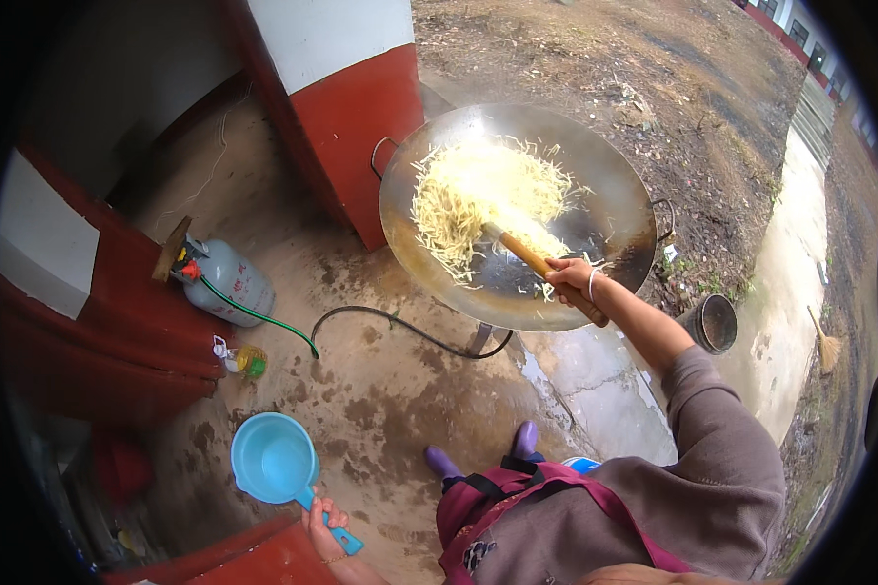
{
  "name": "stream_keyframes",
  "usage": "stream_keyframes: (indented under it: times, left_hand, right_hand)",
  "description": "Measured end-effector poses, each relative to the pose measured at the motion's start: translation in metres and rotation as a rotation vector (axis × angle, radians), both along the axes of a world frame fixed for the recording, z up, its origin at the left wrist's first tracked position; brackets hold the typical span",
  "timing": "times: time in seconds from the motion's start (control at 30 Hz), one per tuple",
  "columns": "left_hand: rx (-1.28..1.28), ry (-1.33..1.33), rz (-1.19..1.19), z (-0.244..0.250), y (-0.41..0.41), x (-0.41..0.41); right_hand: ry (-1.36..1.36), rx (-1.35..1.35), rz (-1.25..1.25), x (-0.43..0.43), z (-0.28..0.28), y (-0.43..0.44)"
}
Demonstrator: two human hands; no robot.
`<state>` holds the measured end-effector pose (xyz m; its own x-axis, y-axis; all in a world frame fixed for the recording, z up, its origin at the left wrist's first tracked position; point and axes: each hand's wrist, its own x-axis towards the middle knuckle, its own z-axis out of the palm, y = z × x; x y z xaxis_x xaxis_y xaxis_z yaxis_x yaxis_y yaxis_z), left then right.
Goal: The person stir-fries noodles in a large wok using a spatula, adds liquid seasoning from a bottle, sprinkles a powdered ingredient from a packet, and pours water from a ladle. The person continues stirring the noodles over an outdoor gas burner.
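Note:
A wide metal wok (439, 303) with two loop handles stands in front of me, a large heap of pale shredded food (446, 219) in it, brightly lit in the middle. My right hand (574, 281) grips the wooden handle (523, 252) of a cooking spatula or shovel, whose blade is hidden in the shreds at the heap's near side. At the lower left, away from the wok, my left hand (327, 521) is closed around the handle of a light blue plastic dipper (274, 457). The dipper is held out over the floor; whether it holds liquid I cannot tell.
A grey gas cylinder (230, 284) stands at the left, with a green and black hose (410, 334) running across the floor towards the wok. Near it is an oil bottle (250, 360). A red and white pillar (366, 131) rises behind the wok. A bucket (717, 324) and a broom (828, 351) are at right.

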<state>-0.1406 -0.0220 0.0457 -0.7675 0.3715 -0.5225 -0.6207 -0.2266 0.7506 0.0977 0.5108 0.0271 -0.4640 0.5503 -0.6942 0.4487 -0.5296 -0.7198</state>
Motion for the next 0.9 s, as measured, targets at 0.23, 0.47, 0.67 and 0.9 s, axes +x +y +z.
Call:
stream_keyframes:
  times: [0.23, 0.47, 0.67, 0.9]
  left_hand:
    - [0.025, -0.004, -0.007, -0.005, 0.001, -0.011]
    - [0.093, -0.057, -0.103, -0.03, 0.021, -0.032]
    - [0.051, -0.073, -0.094, -0.028, 0.019, -0.026]
    - [-0.039, -0.038, -0.02, -0.022, -0.003, -0.011]
  right_hand:
    - [0.621, -0.792, -0.394, 0.028, 0.039, -0.032]
    - [-0.293, 0.01, 0.248, 0.1, 0.203, -0.059]
    - [-0.848, 0.35, 0.71, 0.09, 0.188, -0.022]
    - [-1.066, 1.109, 0.71, 0.022, 0.045, 0.027]
